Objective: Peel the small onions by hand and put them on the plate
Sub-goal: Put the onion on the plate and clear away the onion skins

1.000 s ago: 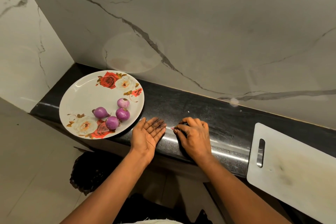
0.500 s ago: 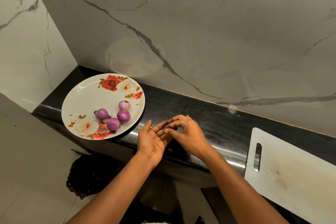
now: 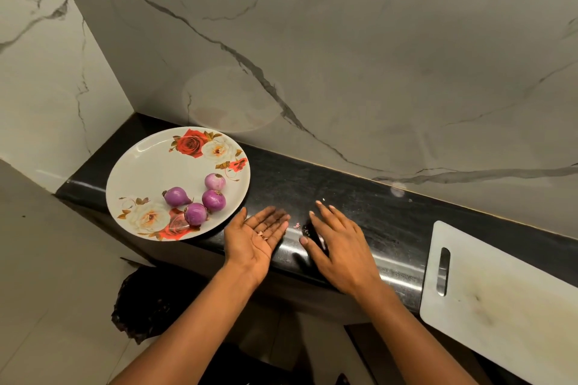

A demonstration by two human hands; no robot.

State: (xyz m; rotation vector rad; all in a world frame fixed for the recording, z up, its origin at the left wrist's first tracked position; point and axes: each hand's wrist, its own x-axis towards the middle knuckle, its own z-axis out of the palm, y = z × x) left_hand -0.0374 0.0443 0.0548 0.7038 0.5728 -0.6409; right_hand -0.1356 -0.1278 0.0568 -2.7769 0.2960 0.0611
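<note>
A white plate [image 3: 147,172] with red and cream roses lies at the left end of the black counter. Several small peeled purple onions [image 3: 195,213] sit on its near right part. My left hand [image 3: 255,237] rests palm up at the counter's front edge, just right of the plate, fingers apart, with tiny bits of onion skin [image 3: 262,234] on the palm. My right hand [image 3: 336,239] lies palm down on the counter beside it, fingers spread, holding nothing. A small pink scrap of skin [image 3: 297,225] lies on the counter between the hands.
The black counter [image 3: 375,209] runs along a marble wall. A white cutting board [image 3: 500,300] with a handle slot lies at the right, overhanging the front edge. A dark bag [image 3: 140,306] sits on the floor below the plate.
My right hand had its fingertips pinched at my left palm; it has now pulled back to the right and flattened on the counter. Skin bits lie in my left palm.
</note>
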